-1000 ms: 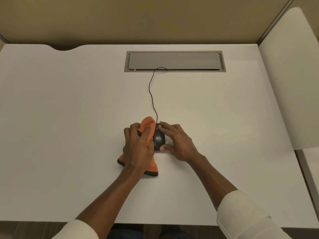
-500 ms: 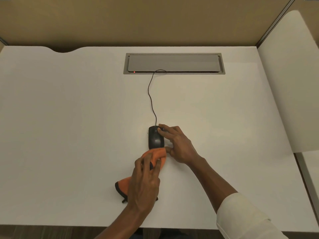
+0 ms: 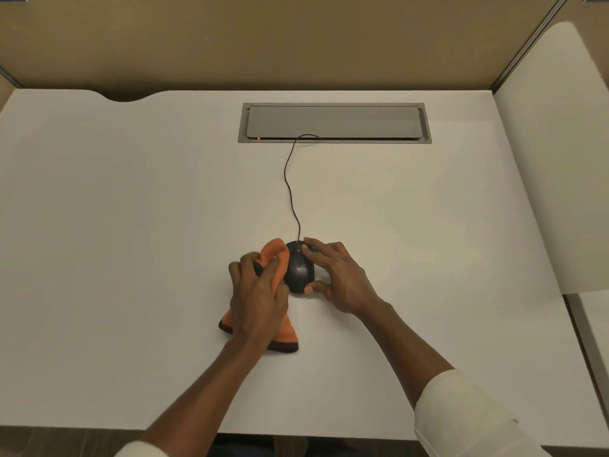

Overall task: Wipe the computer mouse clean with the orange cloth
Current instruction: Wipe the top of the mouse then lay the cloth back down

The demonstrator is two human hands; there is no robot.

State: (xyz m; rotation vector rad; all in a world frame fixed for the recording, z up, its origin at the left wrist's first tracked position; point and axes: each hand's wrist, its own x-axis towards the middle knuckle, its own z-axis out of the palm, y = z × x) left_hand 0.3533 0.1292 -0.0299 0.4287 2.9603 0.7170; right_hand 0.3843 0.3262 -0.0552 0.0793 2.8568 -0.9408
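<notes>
Desk (image 3: 131,225): a broad white top fills the view, with tan partition walls (image 3: 263,37) at twelve o'clock and a white side panel (image 3: 553,159) at three o'clock.
Cable hatch (image 3: 334,123): a grey rectangular flap is set flush in the desk at twelve o'clock from the hands, with a small red light at its near left corner.
Sleeves: a white cuff (image 3: 468,420) shows on the right forearm at five o'clock; only a sliver of the left one shows at the bottom edge.
Left hand (image 3: 258,296): it lies at nine o'clock of the mouse, its fingers curled and clamped on the orange cloth, bunching it against the mouse's left flank.
Right hand (image 3: 339,278): it lies at three o'clock of the mouse, fingers spread, fingertips on the front right edge and thumb at the rear, pinching the mouse to steady it.
Orange cloth (image 3: 276,258): a fold rises above the left fingers and touches the mouse; its dark-trimmed tail trails on the desk toward six o'clock under the wrist.
Mouse (image 3: 298,270): black, flat on the desk near centre, between the two hands.
Cord (image 3: 290,189): a thin black line runs from the mouse's nose toward twelve o'clock into the hatch slot.
</notes>
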